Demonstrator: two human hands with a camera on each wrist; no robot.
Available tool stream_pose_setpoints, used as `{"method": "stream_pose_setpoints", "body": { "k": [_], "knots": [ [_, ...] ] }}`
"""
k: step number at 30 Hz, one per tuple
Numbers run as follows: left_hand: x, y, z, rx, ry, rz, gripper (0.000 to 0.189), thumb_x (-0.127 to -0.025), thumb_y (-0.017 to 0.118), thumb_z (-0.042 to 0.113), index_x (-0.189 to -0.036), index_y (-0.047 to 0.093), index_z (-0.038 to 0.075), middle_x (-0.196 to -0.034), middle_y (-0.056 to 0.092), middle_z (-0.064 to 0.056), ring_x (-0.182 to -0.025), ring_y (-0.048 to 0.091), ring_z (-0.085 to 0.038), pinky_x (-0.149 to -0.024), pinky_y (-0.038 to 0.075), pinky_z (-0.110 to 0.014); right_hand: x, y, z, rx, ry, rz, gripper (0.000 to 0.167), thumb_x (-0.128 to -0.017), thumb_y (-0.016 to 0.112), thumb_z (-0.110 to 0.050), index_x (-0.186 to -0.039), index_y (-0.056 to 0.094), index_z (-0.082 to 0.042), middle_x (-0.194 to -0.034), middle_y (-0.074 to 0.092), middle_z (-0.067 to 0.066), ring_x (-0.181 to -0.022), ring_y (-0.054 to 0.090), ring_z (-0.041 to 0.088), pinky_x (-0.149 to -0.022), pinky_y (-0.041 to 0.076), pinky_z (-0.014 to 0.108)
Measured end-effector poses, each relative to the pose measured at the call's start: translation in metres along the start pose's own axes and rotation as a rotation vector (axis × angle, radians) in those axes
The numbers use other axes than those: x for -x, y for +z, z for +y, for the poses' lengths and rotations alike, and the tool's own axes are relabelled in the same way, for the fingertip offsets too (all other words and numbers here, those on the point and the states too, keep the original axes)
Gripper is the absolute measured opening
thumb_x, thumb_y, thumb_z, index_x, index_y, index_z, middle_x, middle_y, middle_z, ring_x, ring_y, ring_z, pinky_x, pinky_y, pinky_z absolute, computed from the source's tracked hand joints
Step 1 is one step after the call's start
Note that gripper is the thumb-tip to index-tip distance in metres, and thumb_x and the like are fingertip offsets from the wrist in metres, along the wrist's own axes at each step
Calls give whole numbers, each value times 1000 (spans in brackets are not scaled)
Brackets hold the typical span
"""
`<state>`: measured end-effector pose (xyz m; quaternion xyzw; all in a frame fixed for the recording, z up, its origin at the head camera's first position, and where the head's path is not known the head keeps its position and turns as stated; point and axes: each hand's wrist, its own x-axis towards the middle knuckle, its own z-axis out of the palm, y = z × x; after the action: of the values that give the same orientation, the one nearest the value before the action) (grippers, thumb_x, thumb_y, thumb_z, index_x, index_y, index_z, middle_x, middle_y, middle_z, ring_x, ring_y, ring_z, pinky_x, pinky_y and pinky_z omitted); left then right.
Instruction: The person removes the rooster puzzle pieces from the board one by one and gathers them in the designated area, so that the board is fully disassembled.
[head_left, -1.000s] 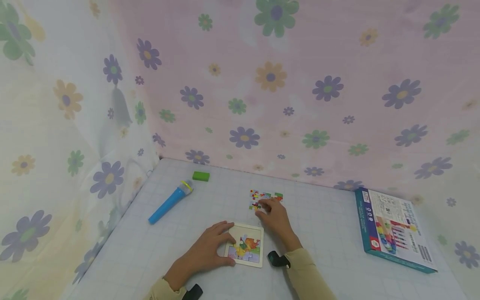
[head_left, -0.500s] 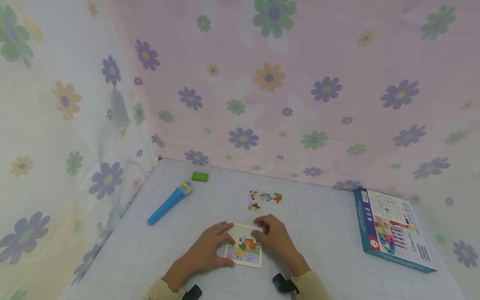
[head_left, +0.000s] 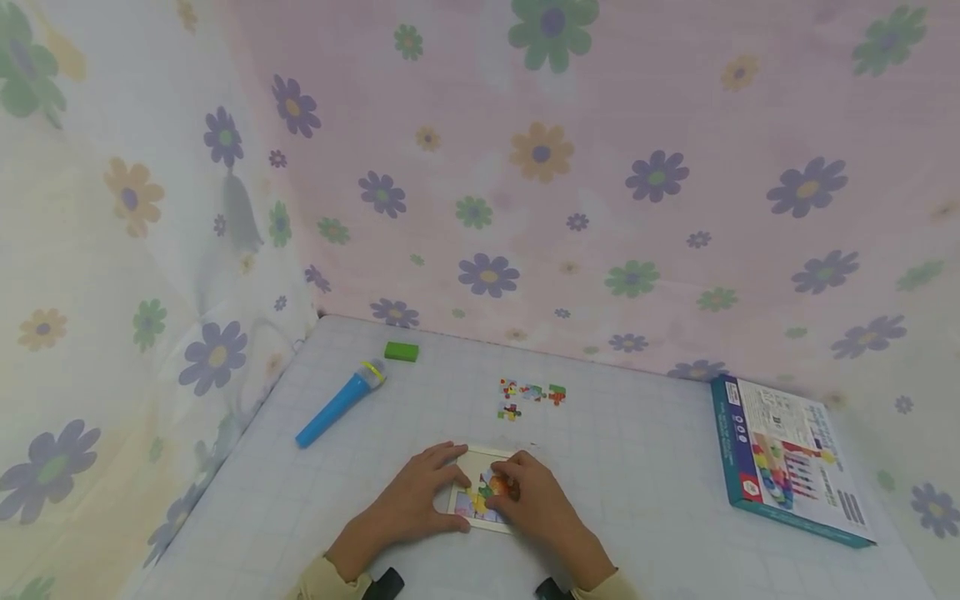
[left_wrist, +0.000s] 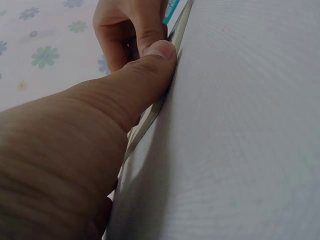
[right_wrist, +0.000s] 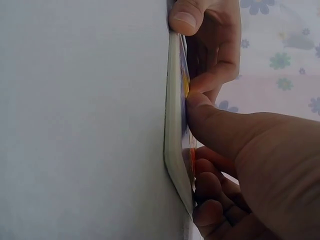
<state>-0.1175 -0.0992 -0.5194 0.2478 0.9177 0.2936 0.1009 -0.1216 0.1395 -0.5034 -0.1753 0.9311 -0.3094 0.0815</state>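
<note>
A shallow jigsaw tray point(head_left: 474, 452) with a pale frame lies on the table, partly filled with colourful pieces. My left hand point(head_left: 417, 498) holds the tray at its left side, thumb on the near edge and fingers toward the far corner. Over the right part of the tray, my right hand point(head_left: 542, 504) has its thumb and fingers curled at an orange jigsaw piece point(head_left: 495, 482), which they partly cover. In the right wrist view the right thumb point(right_wrist: 202, 107) touches the picture surface. Several loose jigsaw pieces point(head_left: 532, 392) lie beyond the tray.
A blue toy microphone point(head_left: 333, 408) and a green block point(head_left: 401, 352) lie at the back left of the white table point(head_left: 637, 450). At the right lies a flat printed box point(head_left: 795, 458). Flowered cloth point(head_left: 540, 208) hangs behind and along the left.
My right hand has come from the loose pieces back to the tray, and its fingers now reach in over the pieces there. The left hand has stayed on the tray.
</note>
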Motion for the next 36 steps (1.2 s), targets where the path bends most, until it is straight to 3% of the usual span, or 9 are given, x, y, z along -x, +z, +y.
{"method": "stream_pose_setpoints", "body": {
  "k": [11, 21, 29, 36],
  "knots": [
    [0, 1, -1, -9, -13, -13, 44, -80, 79, 60, -115, 66, 37, -163, 40, 7, -154, 32, -25, -123, 34, -56, 0, -1, -7, -26, 42, -7, 44, -82, 87, -26, -120, 71, -12, -100, 59, -4, -80, 47, 7, -65, 40, 18],
    [1, -1, 1, 5, 12, 9, 46, -79, 78, 61, -115, 67, 34, -161, 43, 4, -153, 35, -28, -121, 35, -58, 0, 2, -4, -61, 51, -6, 42, -83, 85, -21, -122, 70, -12, -94, 59, -7, -77, 49, 4, -64, 44, 16],
    [1, 2, -1, 8, 14, 18, 47, -79, 78, 62, -115, 68, 34, -161, 42, 6, -153, 34, -26, -122, 35, -57, 3, -3, -8, -4, -41, -13, 37, -89, 79, -14, -123, 70, -5, -94, 57, -6, -77, 49, 0, -66, 48, 18],
    [1, 1, -1, 10, 26, 26, 47, -80, 77, 63, -114, 68, 32, -160, 44, 4, -152, 35, -28, -120, 36, -59, 4, -3, -7, 49, -90, 6, 36, -90, 77, -15, -124, 67, -8, -95, 54, -7, -78, 45, -1, -66, 44, 16]
  ]
}}
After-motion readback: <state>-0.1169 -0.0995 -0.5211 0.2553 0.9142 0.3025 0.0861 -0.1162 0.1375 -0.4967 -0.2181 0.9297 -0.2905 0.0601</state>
